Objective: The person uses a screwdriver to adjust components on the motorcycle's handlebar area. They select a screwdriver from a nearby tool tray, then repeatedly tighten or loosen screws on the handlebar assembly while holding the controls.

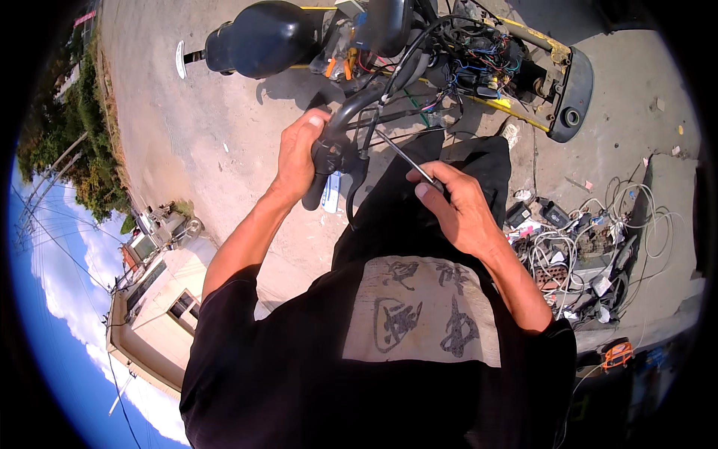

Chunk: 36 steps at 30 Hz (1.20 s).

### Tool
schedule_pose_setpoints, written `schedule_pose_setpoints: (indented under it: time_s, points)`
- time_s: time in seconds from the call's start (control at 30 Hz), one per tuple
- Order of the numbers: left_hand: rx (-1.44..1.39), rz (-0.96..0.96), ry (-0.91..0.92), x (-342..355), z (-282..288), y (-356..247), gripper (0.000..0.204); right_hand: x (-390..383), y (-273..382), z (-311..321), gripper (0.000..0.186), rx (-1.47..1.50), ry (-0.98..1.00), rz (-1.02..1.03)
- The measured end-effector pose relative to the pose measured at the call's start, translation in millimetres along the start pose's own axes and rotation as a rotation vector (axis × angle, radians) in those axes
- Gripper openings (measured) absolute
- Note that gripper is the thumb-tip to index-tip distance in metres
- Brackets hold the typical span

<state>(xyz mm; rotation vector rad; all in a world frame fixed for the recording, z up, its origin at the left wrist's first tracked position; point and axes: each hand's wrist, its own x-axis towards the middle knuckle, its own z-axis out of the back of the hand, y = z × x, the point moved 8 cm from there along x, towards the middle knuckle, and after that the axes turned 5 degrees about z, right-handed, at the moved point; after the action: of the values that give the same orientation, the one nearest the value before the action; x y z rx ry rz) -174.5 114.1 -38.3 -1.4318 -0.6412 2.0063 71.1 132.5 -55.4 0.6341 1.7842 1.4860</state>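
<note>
Left hand (299, 161) clenched round the scooter's black handlebar grip (323, 168) at centre, steadying it, while right hand (460, 206) pinches a thin metal tool (404, 156) angled toward the brake lever (355, 187); exposed wiring (471, 63) lies beyond.
</note>
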Motion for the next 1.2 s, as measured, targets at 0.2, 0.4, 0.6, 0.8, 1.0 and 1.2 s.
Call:
schedule_pose_setpoints:
  time_s: [0.2, 0.4, 0.6, 0.8, 1.0, 1.2]
  points:
    - [-0.209, 0.089, 0.065, 5.8, -2.6, 8.6, 0.036, -8.8, 36.4, -14.3, 0.031, -0.302, -0.056, 0.164]
    - [-0.065, -0.027, -0.110, -0.8, 0.2, 0.6, 0.038, -8.6, 36.8, -25.9, 0.030, -0.495, -0.090, 0.218]
    - [-0.023, -0.033, -0.057, 4.9, 2.6, 3.5, 0.041, -9.7, 38.8, -26.9, 0.028, -0.480, -0.104, 0.223]
    - [-0.044, -0.034, -0.126, -0.7, -0.2, -2.3, 0.043, -7.5, 38.4, -34.6, 0.031, -0.604, -0.123, 0.264]
    - [-0.151, 0.003, -0.133, -3.3, -3.6, -1.6, 0.044, -8.9, 55.6, -41.7, 0.018, -0.833, -0.229, 0.383]
    - [-0.148, -0.025, -0.149, -2.8, -3.2, 1.8, 0.046, 4.6, 54.8, -40.5, 0.028, -0.794, -0.106, 0.171]
